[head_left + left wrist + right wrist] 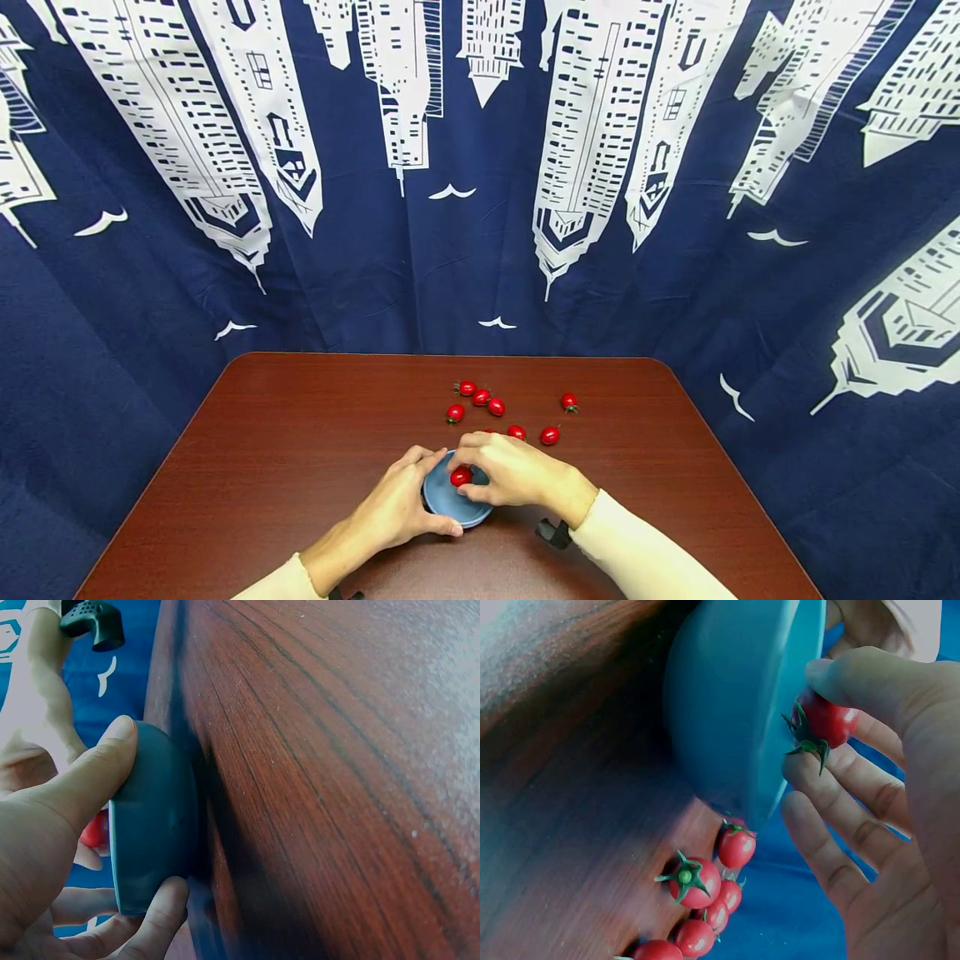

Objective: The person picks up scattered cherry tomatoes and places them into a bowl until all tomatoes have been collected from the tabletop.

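Blue bowl (154,817): left fingers (166,907) grasp it
Tomato (461,476): right fingers (821,841) pinch it, seemingly placing
Pinch: next, probably loosen

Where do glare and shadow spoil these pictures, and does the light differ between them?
Head view: fairly evenly lit, with a soft sheen on the near part of the table; left wrist view: pale glare at upper right, dark shadow beside the bowl; right wrist view: glare at upper left, deep shadow by the bowl.
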`<state>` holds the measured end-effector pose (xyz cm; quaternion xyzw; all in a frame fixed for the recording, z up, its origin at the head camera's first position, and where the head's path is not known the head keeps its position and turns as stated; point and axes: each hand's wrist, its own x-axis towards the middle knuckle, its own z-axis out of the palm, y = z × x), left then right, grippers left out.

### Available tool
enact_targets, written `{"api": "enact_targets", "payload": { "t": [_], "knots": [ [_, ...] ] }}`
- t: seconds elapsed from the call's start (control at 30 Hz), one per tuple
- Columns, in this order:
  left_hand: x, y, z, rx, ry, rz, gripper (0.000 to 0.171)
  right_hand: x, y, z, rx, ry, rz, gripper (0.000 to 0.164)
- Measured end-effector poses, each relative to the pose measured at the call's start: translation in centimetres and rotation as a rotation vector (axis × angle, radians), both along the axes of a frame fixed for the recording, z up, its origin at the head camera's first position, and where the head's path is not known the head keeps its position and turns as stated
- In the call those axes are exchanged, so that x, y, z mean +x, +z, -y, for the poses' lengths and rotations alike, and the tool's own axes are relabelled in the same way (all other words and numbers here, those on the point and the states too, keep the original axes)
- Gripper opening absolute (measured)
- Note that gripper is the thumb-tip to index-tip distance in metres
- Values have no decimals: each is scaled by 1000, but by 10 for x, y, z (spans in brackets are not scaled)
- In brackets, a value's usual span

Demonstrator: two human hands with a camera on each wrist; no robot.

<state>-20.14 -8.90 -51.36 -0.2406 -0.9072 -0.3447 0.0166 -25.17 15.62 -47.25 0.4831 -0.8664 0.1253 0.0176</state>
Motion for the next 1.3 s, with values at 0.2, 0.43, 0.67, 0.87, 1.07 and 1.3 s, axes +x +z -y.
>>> {"api": "enact_targets", "payload": {
  "t": [0.2, 0.43, 0.67, 0.87, 1.07, 1.3],
  "knots": [
    [0, 0, -1, 9, 2, 7, 117, -2, -5, 4, 29, 13, -30, 27],
    [0, 1, 0, 8, 2, -23, 117, -2, -7, 5, 42, -1, -85, 33],
    [1, 1, 1, 8, 4, -11, 117, 0, -3, 1, 15, 4, -93, 34],
    [0, 0, 1, 12, 1, 15, 118, 1, 0, -5, 16, -45, -46, 33],
    [0, -1, 1, 15, 2, 11, 118, 0, 1, -13, -15, -47, -59, 34],
    [1, -1, 1, 17, -2, -8, 118, -2, 3, -25, -88, -24, -67, 33]
  ]
}}
